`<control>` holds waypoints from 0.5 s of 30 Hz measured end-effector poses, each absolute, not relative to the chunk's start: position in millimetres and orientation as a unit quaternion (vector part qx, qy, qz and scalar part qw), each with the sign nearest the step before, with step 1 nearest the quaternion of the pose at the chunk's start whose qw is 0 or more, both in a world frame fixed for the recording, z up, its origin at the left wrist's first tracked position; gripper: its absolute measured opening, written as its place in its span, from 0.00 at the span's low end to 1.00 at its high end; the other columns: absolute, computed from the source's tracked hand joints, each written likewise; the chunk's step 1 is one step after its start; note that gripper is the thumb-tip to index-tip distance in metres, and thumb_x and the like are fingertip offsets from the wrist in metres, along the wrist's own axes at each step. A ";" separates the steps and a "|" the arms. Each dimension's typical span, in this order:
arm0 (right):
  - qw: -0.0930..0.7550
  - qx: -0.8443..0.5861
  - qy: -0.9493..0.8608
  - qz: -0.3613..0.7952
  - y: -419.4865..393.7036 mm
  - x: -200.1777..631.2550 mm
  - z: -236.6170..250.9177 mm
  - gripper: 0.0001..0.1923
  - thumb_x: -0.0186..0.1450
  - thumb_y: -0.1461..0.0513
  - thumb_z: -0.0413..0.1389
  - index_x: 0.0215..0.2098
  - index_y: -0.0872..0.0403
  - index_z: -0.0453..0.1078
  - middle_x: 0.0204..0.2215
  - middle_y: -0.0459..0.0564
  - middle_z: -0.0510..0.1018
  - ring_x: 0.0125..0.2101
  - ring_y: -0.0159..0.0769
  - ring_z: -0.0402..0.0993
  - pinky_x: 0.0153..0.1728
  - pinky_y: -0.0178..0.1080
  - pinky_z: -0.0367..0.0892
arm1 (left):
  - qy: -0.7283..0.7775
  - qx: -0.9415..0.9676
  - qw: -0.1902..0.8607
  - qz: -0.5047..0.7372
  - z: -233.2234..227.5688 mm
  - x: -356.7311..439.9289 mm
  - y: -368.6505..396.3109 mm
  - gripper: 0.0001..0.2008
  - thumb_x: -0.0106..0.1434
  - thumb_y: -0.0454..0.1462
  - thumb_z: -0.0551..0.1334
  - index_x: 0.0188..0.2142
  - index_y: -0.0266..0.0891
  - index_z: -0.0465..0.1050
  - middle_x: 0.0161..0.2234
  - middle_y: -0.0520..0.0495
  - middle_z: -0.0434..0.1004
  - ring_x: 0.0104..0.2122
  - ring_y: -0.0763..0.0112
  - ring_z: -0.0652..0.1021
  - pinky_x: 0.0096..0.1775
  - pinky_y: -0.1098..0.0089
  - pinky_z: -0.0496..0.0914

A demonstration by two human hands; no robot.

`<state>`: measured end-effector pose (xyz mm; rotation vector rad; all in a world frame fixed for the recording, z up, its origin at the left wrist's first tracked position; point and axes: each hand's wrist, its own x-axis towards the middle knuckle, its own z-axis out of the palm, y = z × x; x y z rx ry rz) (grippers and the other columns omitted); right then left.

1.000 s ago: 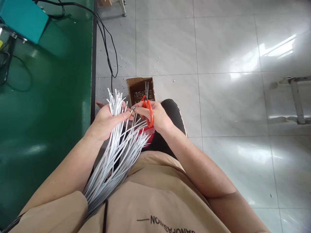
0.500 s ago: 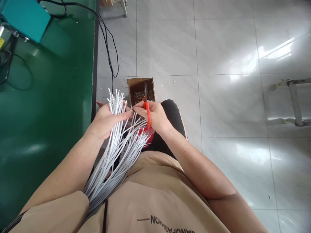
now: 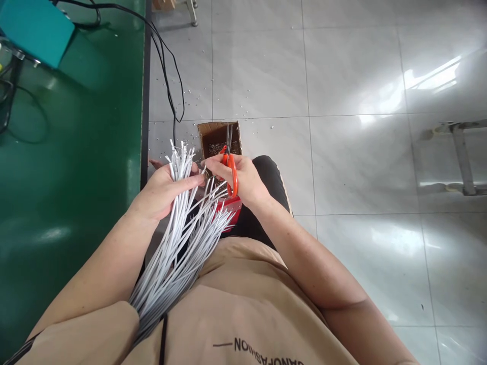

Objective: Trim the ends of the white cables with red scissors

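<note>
Two hands, left hand [image 3: 162,190] gripping white wires [image 3: 178,238], right hand [image 3: 243,180] clasping orange scissors [image 3: 230,167], shirt lettering unreadable.

A single head-worn camera looks steeply down over the person's chest and lap. Both forearms run up from the bottom edge to the left hand [image 3: 162,190] and right hand [image 3: 243,180] near frame centre, close to the lens. A green table [image 3: 72,167] fills the left, tiled floor [image 3: 361,152] the right.
</note>
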<state>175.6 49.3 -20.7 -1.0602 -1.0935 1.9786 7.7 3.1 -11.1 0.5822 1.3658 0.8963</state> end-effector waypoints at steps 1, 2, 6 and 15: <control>0.310 -0.381 -0.402 0.773 48.5 175.2 -20.8 0.10 0.59 0.56 0.61 0.29 0.56 0.74 0.23 0.43 0.75 0.27 0.27 0.71 0.33 0.32 0.67 | 0.592 0.261 0.649 0.399 -11.4 7.8 3.0 0.12 0.52 0.34 0.73 0.33 0.37 0.73 0.26 0.53 0.77 0.29 0.74 0.77 0.35 0.72 0.72; 0.305 -0.360 -0.393 0.789 47.7 174.8 -21.6 0.11 0.58 0.56 0.62 0.29 0.56 0.74 0.24 0.43 0.76 0.28 0.28 0.72 0.34 0.33 0.69 | 0.585 0.266 0.651 0.404 -11.7 8.0 3.0 0.11 0.52 0.34 0.72 0.33 0.37 0.72 0.26 0.53 0.76 0.29 0.75 0.76 0.35 0.73 0.71; 0.319 -0.341 -0.369 0.803 44.5 172.0 -29.5 0.12 0.55 0.55 0.65 0.27 0.55 0.72 0.23 0.43 0.77 0.28 0.29 0.74 0.36 0.35 0.71 | 0.577 0.278 0.656 0.400 -11.9 9.5 2.6 0.13 0.53 0.36 0.72 0.37 0.37 0.75 0.29 0.52 0.77 0.30 0.75 0.76 0.37 0.72 0.72; 0.344 -0.373 -0.388 0.770 40.1 166.3 -29.5 0.19 0.56 0.49 0.64 0.24 0.55 0.68 0.20 0.42 0.73 0.24 0.29 0.71 0.31 0.34 0.67 | 0.609 0.289 0.639 0.371 -14.0 8.5 3.5 0.15 0.47 0.39 0.74 0.34 0.38 0.77 0.30 0.47 0.79 0.31 0.65 0.79 0.38 0.64 0.75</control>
